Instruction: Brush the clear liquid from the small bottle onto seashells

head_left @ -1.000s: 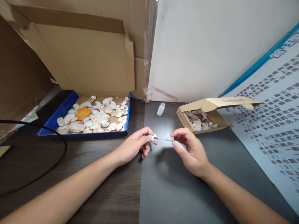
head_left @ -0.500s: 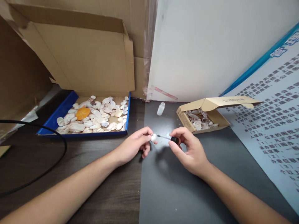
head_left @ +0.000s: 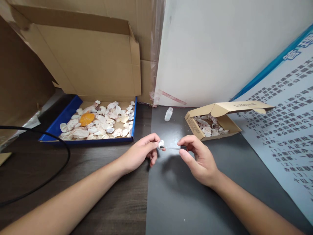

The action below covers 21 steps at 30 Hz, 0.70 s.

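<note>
Between the thumb and fingers of my left hand (head_left: 144, 151) is a small white seashell (head_left: 160, 143). My right hand (head_left: 198, 158) pinches the black cap of a thin applicator brush (head_left: 172, 148), whose dark tip meets the shell, or nearly so. Behind both hands, a small whitish bottle (head_left: 168, 114) stands uncapped on the grey mat (head_left: 176, 202). Fingers partly cover the shell's edge and the black cap.
On the left, a blue-sided cardboard box (head_left: 133, 130) with its lid raised holds many shells and an orange scallop shell (head_left: 87, 119). A smaller cardboard box (head_left: 195, 125) at right holds more shells. A black cable (head_left: 66, 163) loops at far left. A printed sheet (head_left: 283, 137) leans at right.
My right hand has tilted the brush, and its tip has shifted slightly left and down onto or against the shell. My left hand stays about where it was.
</note>
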Each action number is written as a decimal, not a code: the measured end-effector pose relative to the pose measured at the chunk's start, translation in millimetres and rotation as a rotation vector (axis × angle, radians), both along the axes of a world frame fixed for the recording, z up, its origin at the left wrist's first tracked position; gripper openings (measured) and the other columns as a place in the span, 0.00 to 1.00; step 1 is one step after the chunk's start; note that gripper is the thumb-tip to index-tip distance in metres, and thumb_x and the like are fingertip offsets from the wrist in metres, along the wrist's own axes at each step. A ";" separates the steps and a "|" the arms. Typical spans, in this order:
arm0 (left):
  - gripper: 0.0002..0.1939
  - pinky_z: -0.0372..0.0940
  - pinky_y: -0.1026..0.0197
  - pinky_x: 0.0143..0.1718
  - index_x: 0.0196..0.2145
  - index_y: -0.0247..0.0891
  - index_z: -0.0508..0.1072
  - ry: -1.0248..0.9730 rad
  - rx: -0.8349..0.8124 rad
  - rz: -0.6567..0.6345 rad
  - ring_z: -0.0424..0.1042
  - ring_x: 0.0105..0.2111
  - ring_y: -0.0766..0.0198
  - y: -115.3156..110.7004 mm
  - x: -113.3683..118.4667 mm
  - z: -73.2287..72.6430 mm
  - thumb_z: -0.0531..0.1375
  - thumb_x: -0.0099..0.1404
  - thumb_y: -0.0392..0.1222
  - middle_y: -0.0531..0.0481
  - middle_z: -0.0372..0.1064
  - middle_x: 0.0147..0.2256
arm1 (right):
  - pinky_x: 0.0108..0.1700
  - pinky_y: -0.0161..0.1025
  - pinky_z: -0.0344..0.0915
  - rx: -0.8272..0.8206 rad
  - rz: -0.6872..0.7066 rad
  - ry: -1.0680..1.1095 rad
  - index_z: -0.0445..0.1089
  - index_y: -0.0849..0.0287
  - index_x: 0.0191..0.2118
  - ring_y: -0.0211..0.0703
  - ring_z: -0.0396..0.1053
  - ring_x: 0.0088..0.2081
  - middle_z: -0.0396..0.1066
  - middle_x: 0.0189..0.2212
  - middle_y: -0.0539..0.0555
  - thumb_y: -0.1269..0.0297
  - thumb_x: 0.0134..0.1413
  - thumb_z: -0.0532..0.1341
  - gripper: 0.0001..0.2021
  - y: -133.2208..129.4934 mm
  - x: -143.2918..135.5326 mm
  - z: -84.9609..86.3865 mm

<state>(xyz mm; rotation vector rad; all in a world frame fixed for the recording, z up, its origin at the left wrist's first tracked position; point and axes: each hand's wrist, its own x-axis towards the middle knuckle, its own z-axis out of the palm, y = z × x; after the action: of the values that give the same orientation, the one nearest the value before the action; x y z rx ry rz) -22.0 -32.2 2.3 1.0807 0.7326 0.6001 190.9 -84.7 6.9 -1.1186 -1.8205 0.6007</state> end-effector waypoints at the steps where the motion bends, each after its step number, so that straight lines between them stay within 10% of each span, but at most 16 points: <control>1: 0.11 0.63 0.67 0.21 0.33 0.38 0.62 0.001 0.003 -0.001 0.65 0.19 0.73 0.1 -0.2 -0.2 0.59 0.65 0.47 0.53 0.70 0.32 | 0.29 0.36 0.66 -0.003 -0.002 -0.003 0.66 0.53 0.43 0.38 0.64 0.26 0.66 0.30 0.49 0.68 0.62 0.59 0.05 -0.2 -0.5 -0.1; 21: 0.08 0.62 0.66 0.21 0.33 0.38 0.63 0.013 -0.011 0.019 0.65 0.18 0.72 -0.2 0.4 -0.3 0.58 0.64 0.43 0.56 0.64 0.27 | 0.30 0.34 0.64 0.007 0.005 0.024 0.65 0.52 0.44 0.36 0.63 0.26 0.64 0.29 0.47 0.70 0.64 0.58 0.06 -0.1 -0.3 0.1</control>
<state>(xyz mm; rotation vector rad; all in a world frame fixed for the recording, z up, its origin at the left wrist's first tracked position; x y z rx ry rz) -21.6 -32.3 2.0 1.0695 0.7572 0.6048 190.6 -84.8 7.0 -1.0980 -1.8039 0.6080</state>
